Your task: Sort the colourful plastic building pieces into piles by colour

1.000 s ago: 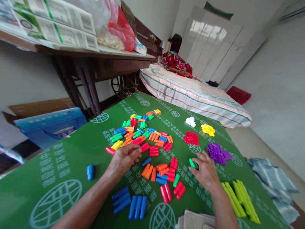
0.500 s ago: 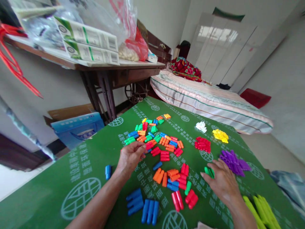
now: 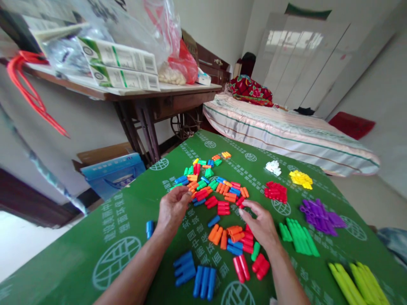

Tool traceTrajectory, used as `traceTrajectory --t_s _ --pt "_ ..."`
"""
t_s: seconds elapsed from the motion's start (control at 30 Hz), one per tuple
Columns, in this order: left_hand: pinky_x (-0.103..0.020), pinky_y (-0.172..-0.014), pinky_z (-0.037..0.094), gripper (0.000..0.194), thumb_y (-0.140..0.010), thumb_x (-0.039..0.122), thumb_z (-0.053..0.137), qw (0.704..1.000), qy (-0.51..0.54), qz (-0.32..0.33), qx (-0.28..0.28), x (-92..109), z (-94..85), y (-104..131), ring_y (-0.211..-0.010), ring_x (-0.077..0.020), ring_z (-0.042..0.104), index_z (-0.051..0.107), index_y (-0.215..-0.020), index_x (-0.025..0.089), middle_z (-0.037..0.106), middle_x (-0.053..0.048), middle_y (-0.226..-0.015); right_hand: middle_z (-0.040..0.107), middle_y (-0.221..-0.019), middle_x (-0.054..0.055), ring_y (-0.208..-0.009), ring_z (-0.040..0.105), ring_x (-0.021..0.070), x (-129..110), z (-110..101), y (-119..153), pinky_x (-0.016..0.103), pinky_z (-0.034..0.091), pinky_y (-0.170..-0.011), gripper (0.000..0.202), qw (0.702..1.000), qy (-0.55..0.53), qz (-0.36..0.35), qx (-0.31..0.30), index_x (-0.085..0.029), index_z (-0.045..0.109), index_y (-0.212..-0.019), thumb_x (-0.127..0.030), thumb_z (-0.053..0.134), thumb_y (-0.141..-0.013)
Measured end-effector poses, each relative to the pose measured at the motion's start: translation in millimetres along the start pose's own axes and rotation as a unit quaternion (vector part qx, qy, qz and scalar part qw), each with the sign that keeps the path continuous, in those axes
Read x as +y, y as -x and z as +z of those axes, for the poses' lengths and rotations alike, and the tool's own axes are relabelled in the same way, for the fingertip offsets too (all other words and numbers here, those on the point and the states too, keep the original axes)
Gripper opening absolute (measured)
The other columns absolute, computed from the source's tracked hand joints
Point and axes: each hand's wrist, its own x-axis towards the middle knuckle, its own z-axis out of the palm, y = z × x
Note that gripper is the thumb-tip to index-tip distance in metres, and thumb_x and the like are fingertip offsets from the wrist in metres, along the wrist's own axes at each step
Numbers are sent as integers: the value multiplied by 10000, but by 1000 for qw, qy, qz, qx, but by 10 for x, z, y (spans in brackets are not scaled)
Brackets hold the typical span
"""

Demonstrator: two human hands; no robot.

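Small coloured plastic pieces lie across a green printed mat [image 3: 76, 258]. My left hand [image 3: 173, 208] is at the left edge of the mixed pile, thumb and fingertips pressed together beside red and orange pieces [image 3: 201, 195]; what they hold, if anything, is hidden. My right hand [image 3: 259, 218] hovers over the pile's right side, thumb and forefinger apart, close to a red piece [image 3: 241, 201]. Between the forearms are orange pieces [image 3: 215, 234], red pieces [image 3: 241, 268] and blue pieces [image 3: 205, 282]. A lone blue piece [image 3: 149, 229] lies left of my left forearm.
Sorted groups lie to the right: white [image 3: 273, 167], yellow [image 3: 300, 179], red [image 3: 275, 192], purple [image 3: 321, 216], green [image 3: 301, 239] and lime [image 3: 369, 284]. A wooden table [image 3: 171, 101] with boxes and bags stands back left, a bed [image 3: 286, 131] beyond the mat.
My right hand has moved left from the green pieces to the mixed pile, uncovering the green group. My left hand remains beside the pile. The view has shifted slightly.
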Motion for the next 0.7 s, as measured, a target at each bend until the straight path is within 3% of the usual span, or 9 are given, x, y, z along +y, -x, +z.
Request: traceTrajectory --t_s 0.23,0.4,0.7 --pt "-343 -832 484 379 -702 429 583 991 -93 98 -14 -174 -5 -37 -941 -236 626 647 -962 161 693 -76 -992 709 -989 92 -1004 629 237 181 96 63 398 457 -934 338 988 -132 73 43 -171 698 -928 -451 643 -748" --pt "-383 -839 494 428 -752 390 532 978 -164 114 -51 -162 31 49 -917 -242 636 616 -1108 166 666 -99 -1105 715 -970 87 -982 639 240 158 161 99 386 464 -925 363 981 -159 99 56 -173 707 -929 -473 658 -731" --pt "-407 -895 481 355 -757 235 507 920 -311 228 -64 -264 68 59 -1043 -252 589 630 -1084 176 655 -104 -1127 727 -937 92 -935 661 249 -81 274 132 374 505 -879 406 963 -235 121 56 -170 726 -873 -511 713 -653"
